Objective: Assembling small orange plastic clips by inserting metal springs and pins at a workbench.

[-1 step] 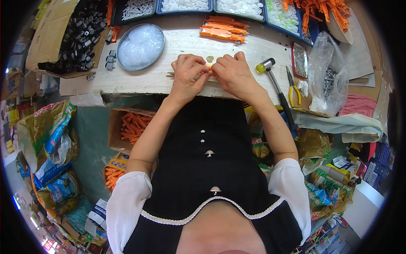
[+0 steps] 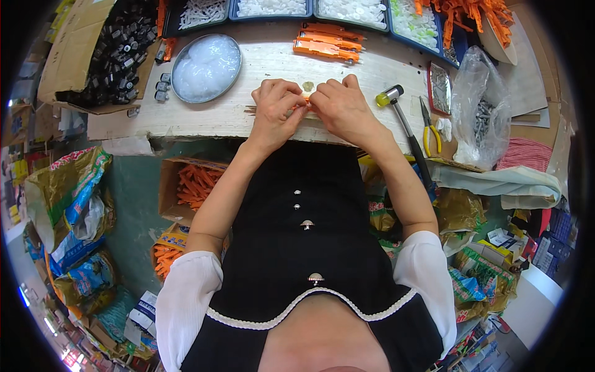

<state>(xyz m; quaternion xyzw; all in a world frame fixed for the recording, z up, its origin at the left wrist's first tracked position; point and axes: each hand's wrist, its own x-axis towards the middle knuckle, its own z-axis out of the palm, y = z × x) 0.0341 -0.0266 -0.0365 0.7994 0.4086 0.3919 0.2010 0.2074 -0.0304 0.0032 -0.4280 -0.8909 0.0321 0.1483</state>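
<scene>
Both my hands meet over the near edge of the white worktable (image 2: 204,118). Between them a small orange plastic part (image 2: 306,98) shows, mostly hidden by fingers. My left hand (image 2: 276,113) is closed on its left side, thumb and fingertips pinched together. From the right, my right hand (image 2: 344,108) grips the same part with curled fingers. Beyond the hands lies a small stack of orange plastic housings (image 2: 325,46) with pale tips. To the right rest a hammer (image 2: 403,118) with a yellow-green face and yellow-handled pliers (image 2: 431,131).
On the left stand a round dish of clear whitish gel (image 2: 206,68) and a carton of black parts (image 2: 124,56). Trays of white pieces (image 2: 273,7) line the back. A plastic bag of metal pieces (image 2: 480,111) sits right. Below is a box of orange parts (image 2: 197,185).
</scene>
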